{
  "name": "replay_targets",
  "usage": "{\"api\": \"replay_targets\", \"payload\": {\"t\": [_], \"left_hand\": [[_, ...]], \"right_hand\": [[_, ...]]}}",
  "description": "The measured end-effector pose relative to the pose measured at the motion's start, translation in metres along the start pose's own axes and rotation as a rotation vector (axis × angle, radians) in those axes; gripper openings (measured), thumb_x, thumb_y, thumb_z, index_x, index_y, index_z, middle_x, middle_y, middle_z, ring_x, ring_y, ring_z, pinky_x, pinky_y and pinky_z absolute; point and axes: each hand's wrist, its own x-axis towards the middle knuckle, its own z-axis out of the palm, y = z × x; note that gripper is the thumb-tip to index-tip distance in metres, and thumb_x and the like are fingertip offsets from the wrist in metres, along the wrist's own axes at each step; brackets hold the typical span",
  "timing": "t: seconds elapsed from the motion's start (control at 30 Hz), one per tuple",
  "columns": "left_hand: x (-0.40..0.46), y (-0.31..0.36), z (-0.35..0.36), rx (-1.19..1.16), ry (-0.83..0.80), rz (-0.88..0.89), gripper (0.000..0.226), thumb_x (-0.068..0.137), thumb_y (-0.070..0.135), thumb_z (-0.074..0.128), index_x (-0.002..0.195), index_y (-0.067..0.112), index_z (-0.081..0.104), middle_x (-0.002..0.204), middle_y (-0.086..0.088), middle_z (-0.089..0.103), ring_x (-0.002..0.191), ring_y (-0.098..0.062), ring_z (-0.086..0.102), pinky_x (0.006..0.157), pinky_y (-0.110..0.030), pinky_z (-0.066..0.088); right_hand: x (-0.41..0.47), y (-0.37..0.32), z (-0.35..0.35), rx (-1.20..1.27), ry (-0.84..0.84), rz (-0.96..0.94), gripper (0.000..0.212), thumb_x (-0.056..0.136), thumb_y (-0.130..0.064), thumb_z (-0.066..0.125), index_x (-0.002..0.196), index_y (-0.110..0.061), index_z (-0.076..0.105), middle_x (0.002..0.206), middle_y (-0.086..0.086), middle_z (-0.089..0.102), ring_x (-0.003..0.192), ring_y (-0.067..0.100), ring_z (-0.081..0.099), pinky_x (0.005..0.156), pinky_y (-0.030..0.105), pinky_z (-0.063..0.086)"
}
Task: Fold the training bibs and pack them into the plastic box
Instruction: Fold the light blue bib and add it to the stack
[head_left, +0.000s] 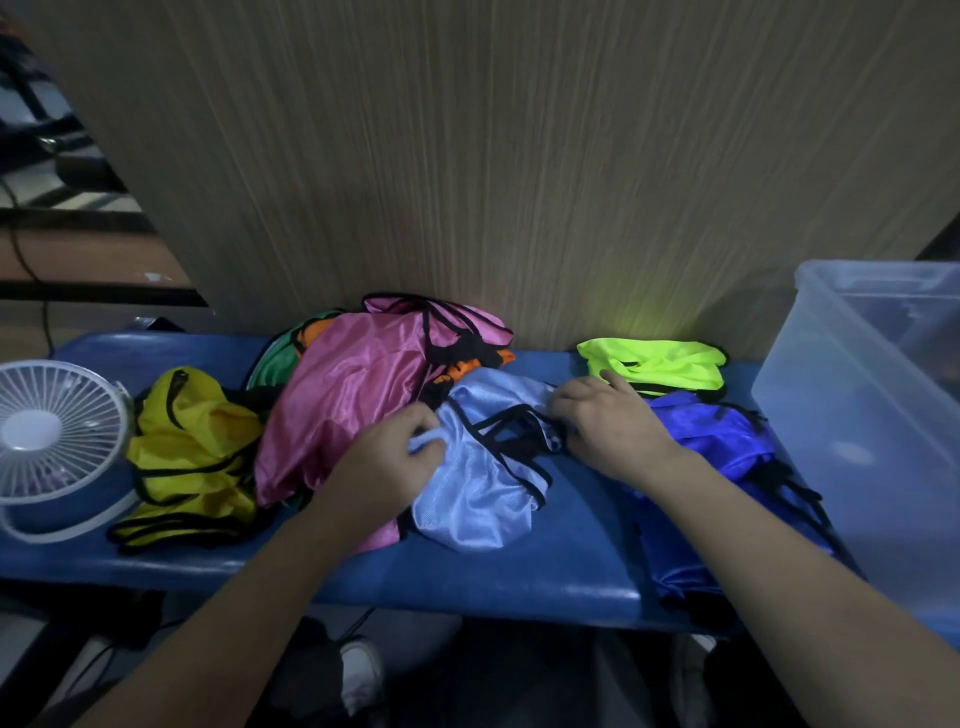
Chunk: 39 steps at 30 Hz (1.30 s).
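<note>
Both hands pinch light-blue bib (483, 467): left hand (384, 467), right hand (608, 426) (fingertips buried); plastic box (852, 395) cropped.

I am looking at what seems an office or storeroom corner pressed into service as a sorting spot. A wood-grain laminate panel (519, 156) is standing upright at the far side, like a desk divider or cabinet side. A blue padded bench (493, 571) is running left to right along its foot. A small white desk fan (49, 441) is sitting at the left end. Beyond it, far left, desk edges and trailing dark cables (21, 244) are showing.
</note>
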Motion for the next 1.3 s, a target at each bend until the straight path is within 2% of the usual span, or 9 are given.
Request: {"api": "replay_targets", "payload": {"t": [0.23, 0.37, 0.5, 0.67, 0.8, 0.9, 1.07, 1.2, 1.3], "left_hand": [[0.008, -0.017, 0.019, 0.134, -0.137, -0.043, 0.003, 0.100, 0.022, 0.055, 0.100, 0.025, 0.055, 0.111, 0.014, 0.053, 0.083, -0.002, 0.053, 0.074, -0.011, 0.036], [0.017, -0.026, 0.019, 0.235, -0.119, -0.086, 0.004, 0.100, 0.021, 0.056, 0.103, 0.022, 0.055, 0.114, 0.005, 0.048, 0.103, -0.013, 0.047, 0.092, -0.027, 0.036], [0.026, -0.036, 0.012, 0.232, -0.095, -0.109, 0.003, 0.098, 0.016, 0.057, 0.100, 0.018, 0.056, 0.110, 0.000, 0.048, 0.101, -0.015, 0.049, 0.085, -0.023, 0.033], [0.038, -0.037, 0.004, 0.166, -0.087, -0.080, 0.018, 0.097, 0.013, 0.060, 0.093, 0.030, 0.057, 0.100, 0.007, 0.052, 0.096, -0.009, 0.051, 0.082, -0.019, 0.033], [0.038, -0.025, 0.011, 0.188, -0.152, -0.017, 0.039, 0.092, 0.001, 0.057, 0.126, 0.017, 0.065, 0.114, 0.008, 0.058, 0.110, -0.008, 0.054, 0.092, -0.013, 0.033], [0.029, -0.016, 0.012, 0.001, -0.208, -0.040, 0.037, 0.096, 0.007, 0.055, 0.120, 0.034, 0.064, 0.117, 0.015, 0.067, 0.112, 0.001, 0.060, 0.096, -0.013, 0.041], [0.011, 0.010, 0.013, -0.510, -0.328, -0.181, 0.022, 0.102, 0.015, 0.056, 0.122, 0.008, 0.062, 0.118, -0.020, 0.067, 0.106, -0.022, 0.065, 0.098, -0.042, 0.048], [-0.002, 0.032, 0.015, -0.679, -0.409, -0.206, 0.026, 0.101, 0.013, 0.054, 0.126, 0.012, 0.061, 0.124, -0.013, 0.069, 0.113, -0.023, 0.065, 0.101, -0.041, 0.048], [-0.003, 0.038, 0.015, -0.682, -0.362, -0.095, 0.008, 0.099, 0.015, 0.057, 0.103, 0.009, 0.060, 0.097, -0.004, 0.065, 0.090, -0.015, 0.061, 0.083, -0.034, 0.047]], "right_hand": [[0.008, -0.034, -0.010, 0.886, -0.116, -0.083, 0.014, 0.085, -0.019, 0.052, 0.092, -0.015, 0.064, 0.102, -0.001, 0.063, 0.103, 0.016, 0.061, 0.092, 0.035, 0.049], [0.011, -0.050, -0.009, 0.932, -0.107, -0.051, 0.019, 0.088, -0.021, 0.052, 0.103, -0.023, 0.064, 0.113, -0.004, 0.061, 0.107, 0.008, 0.057, 0.097, 0.024, 0.043], [0.020, -0.068, -0.012, 0.949, -0.131, -0.036, 0.022, 0.089, -0.015, 0.054, 0.097, -0.035, 0.059, 0.111, -0.022, 0.052, 0.102, -0.013, 0.050, 0.091, 0.008, 0.035], [0.032, -0.083, 0.003, 0.795, -0.178, -0.007, 0.024, 0.090, -0.020, 0.058, 0.076, -0.036, 0.046, 0.090, -0.003, 0.048, 0.094, 0.018, 0.046, 0.087, 0.032, 0.038], [0.034, -0.093, 0.001, 0.741, -0.126, 0.087, 0.017, 0.093, -0.021, 0.058, 0.081, -0.025, 0.046, 0.091, -0.005, 0.051, 0.096, 0.024, 0.044, 0.093, 0.039, 0.037], [0.026, -0.091, -0.008, 0.938, -0.109, 0.149, 0.007, 0.091, -0.020, 0.052, 0.086, -0.024, 0.053, 0.086, 0.002, 0.063, 0.085, 0.020, 0.058, 0.082, 0.039, 0.047], [0.003, -0.079, -0.045, 1.358, -0.035, 0.265, 0.032, 0.087, -0.027, 0.053, 0.097, 0.003, 0.057, 0.083, 0.008, 0.056, 0.080, 0.016, 0.052, 0.075, 0.037, 0.044], [-0.018, -0.072, -0.072, 1.414, -0.049, 0.240, 0.026, 0.088, -0.024, 0.057, 0.087, 0.002, 0.054, 0.081, 0.007, 0.054, 0.079, 0.019, 0.051, 0.075, 0.040, 0.042], [-0.032, -0.067, -0.093, 1.569, -0.016, 0.230, 0.019, 0.100, -0.011, 0.053, 0.094, 0.006, 0.058, 0.086, 0.008, 0.062, 0.083, 0.020, 0.059, 0.079, 0.036, 0.047]]}}
